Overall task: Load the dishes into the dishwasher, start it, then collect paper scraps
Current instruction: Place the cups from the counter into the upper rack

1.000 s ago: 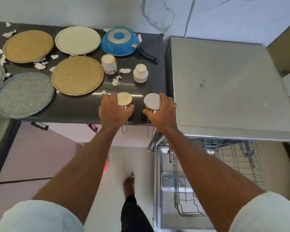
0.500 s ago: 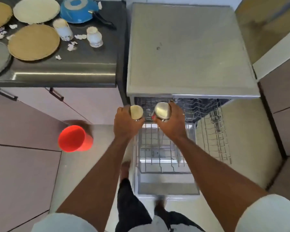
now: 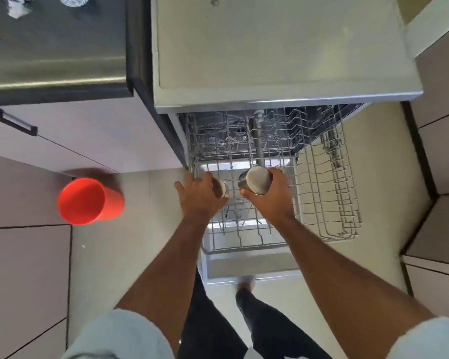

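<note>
Two small steel cups hang over the pulled-out wire dishwasher rack [image 3: 329, 198]: the left hand [image 3: 200, 196] holds one [image 3: 219, 188], the right hand [image 3: 272, 196] the other [image 3: 255, 180] (fingers curled round each). Paper scraps [image 3: 17, 9] lie on the dark bench [image 3: 62, 47].

No legible txt, labels or nos. anywhere.

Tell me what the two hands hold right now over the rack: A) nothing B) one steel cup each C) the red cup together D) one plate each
B: the left hand grips a small steel cup, the right hand a larger steel cup, both above the pulled-out rack.
</note>
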`<state>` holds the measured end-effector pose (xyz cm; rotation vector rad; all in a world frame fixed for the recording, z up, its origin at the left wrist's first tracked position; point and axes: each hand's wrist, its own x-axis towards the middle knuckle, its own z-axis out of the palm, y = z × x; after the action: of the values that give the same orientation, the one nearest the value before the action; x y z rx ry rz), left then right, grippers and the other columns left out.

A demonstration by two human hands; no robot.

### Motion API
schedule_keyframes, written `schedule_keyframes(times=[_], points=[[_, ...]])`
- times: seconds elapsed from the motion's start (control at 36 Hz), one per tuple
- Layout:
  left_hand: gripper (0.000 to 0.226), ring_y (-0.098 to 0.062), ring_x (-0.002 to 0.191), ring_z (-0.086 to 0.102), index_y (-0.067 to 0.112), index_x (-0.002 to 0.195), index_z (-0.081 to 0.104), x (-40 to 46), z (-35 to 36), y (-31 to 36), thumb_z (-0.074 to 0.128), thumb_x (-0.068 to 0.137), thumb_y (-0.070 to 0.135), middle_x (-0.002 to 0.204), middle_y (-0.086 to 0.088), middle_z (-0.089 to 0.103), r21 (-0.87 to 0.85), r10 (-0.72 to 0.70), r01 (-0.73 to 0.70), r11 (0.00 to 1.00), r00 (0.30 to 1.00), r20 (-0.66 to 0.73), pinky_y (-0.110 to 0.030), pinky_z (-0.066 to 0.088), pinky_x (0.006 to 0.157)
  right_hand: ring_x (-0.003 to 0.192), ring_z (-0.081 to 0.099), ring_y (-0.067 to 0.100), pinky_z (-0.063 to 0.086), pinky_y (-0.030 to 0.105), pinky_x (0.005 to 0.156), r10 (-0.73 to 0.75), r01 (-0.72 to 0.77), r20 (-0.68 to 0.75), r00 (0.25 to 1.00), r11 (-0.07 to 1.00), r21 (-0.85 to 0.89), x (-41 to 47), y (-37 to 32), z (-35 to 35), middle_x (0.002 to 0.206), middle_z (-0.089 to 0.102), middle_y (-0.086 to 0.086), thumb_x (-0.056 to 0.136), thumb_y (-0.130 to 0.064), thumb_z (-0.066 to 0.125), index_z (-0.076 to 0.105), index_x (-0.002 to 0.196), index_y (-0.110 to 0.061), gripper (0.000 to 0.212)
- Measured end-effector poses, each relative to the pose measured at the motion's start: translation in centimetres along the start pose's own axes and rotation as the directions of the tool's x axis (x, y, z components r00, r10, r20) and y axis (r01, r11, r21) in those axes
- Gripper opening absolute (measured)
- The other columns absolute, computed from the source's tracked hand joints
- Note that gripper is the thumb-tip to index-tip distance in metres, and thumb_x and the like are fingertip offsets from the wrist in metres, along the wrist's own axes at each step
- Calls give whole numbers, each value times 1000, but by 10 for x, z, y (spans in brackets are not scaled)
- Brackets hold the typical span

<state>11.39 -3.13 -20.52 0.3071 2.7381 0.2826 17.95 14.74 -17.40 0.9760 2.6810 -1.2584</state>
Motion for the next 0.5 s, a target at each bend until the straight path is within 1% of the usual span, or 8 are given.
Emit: schedule_keyframes(times=[0.08, 0.17, 0.25, 0.31, 0.36, 0.42, 0.5], points=[[72, -30, 126, 49, 23, 126, 54, 11, 12, -3, 69, 73, 69, 113, -2, 71, 106, 56, -59, 993, 998, 30, -61, 25, 109, 105, 57, 17, 56, 40, 87, 5, -4, 32, 999, 1000, -22, 11, 11, 14, 120, 54, -5, 57, -50, 91, 46, 129, -23, 89], [61, -30, 127, 48, 20, 117, 61, 21, 21, -7, 68, 75, 64, 109, -4, 72, 215, 94, -104, 971, 994, 53, -63, 23, 106, 110, 57, 20, 55, 45, 90, 4, -1, 51, 999, 998, -56, 20, 18, 26, 125, 55, -2, 56, -52, 91, 45, 131, -23, 93], [57, -30, 135, 40, 16, 122, 62, 26, 26, -4, 67, 81, 55, 117, -5, 71, 329, 136, -168, 929, 984, 118, -60, 21, 109, 112, 56, 22, 55, 47, 91, 13, -7, 70, 997, 997, -75, 29, 22, 39, 125, 55, -1, 56, -52, 91, 44, 131, -21, 94], [54, -30, 141, 34, 14, 122, 62, 25, 27, -1, 68, 82, 51, 118, -5, 70, 396, 146, -202, 896, 975, 167, -59, 20, 110, 114, 56, 24, 54, 48, 92, 28, -22, 75, 997, 996, -85, 34, 24, 48, 126, 54, 1, 56, -52, 91, 44, 133, -20, 96], [55, -31, 141, 33, 16, 121, 65, 24, 30, -1, 69, 80, 53, 118, -3, 69, 452, 134, -218, 865, 968, 210, -60, 18, 110, 114, 56, 23, 54, 47, 93, 32, -25, 75, 997, 996, -88, 37, 25, 57, 126, 54, 1, 56, -51, 91, 44, 133, -19, 95], [58, -32, 140, 31, 17, 121, 65, 25, 35, -3, 70, 79, 56, 119, -1, 68, 497, 127, -233, 836, 963, 237, -61, 12, 107, 113, 56, 22, 54, 45, 92, 25, -18, 80, 996, 996, -92, 39, 25, 64, 126, 54, 1, 58, -53, 90, 45, 131, -19, 93], [59, -35, 139, 30, 15, 126, 61, 26, 41, -3, 67, 83, 54, 121, -3, 67, 570, 117, -245, 785, 961, 252, -63, 7, 105, 110, 57, 23, 55, 46, 89, 18, -6, 101, 995, 993, -119, 41, 24, 76, 124, 54, 1, 58, -56, 88, 43, 128, -20, 91]])
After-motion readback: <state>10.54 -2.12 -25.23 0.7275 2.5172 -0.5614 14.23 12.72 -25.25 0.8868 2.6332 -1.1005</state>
